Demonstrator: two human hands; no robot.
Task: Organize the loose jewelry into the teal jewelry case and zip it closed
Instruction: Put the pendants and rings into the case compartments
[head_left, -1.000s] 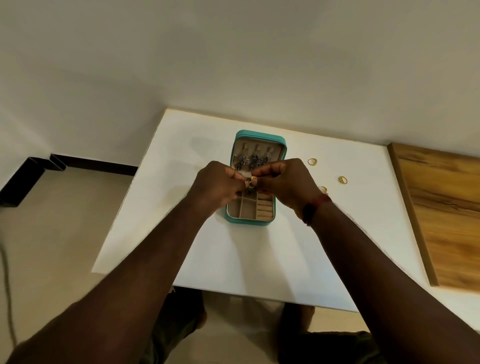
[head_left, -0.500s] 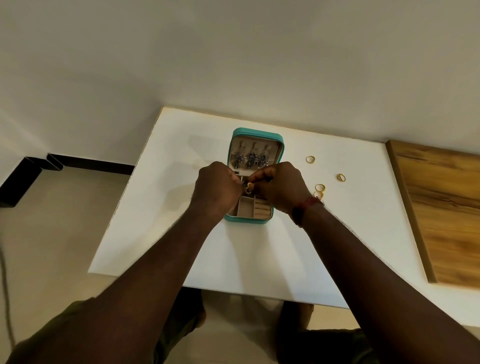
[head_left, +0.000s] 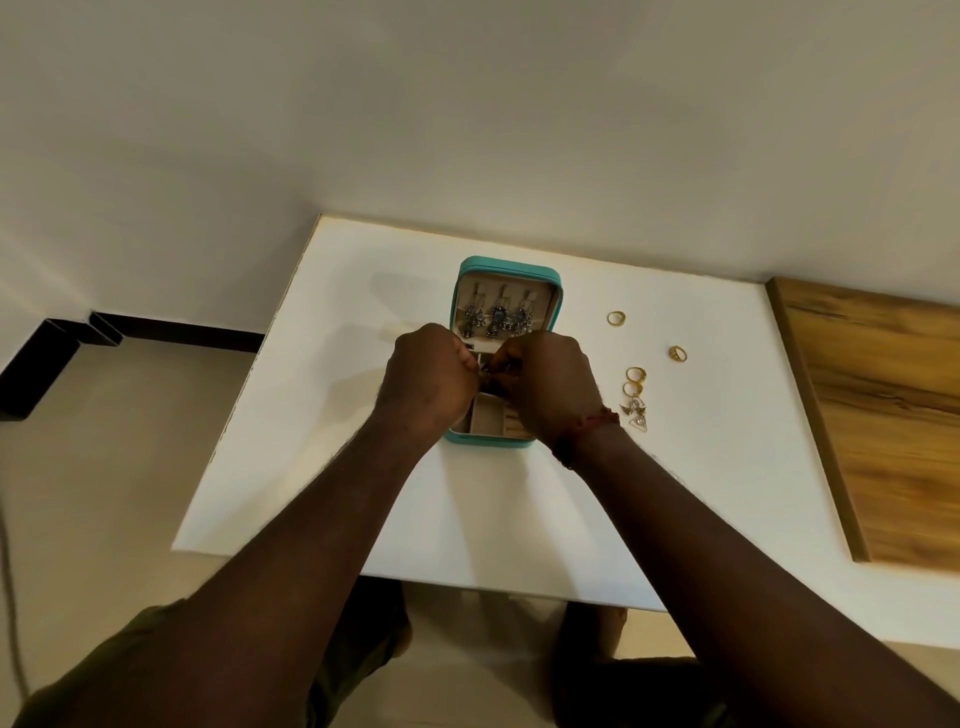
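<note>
Since 1 second ago, both hands have sunk lower over the open case, and the right wrist has shifted so a pendant beside it now shows.

The white table (head_left: 519, 519) fills the middle of the view, with a wooden board (head_left: 883, 415) lying along its right side. The teal case (head_left: 506, 270) sits open on the far half of the table, its lid folded back away from the person and its tray of beige compartments nearer.

The left hand (head_left: 428, 379) and right hand (head_left: 553, 387) meet above the middle of the case, fingers curled, their fingertips pinching a small piece (head_left: 485, 371) between them. It is dark and too small to tell what it is. A red thread band (head_left: 587, 431) circles the right wrist.

3 dark earrings (head_left: 498, 317) hang in a row inside the lid. To the right of the case, 4 gold rings (head_left: 616, 318) lie loose on the table: 2 apart from each other and 2 touching. The silver pendant (head_left: 638, 415) lies just below the touching pair.
</note>
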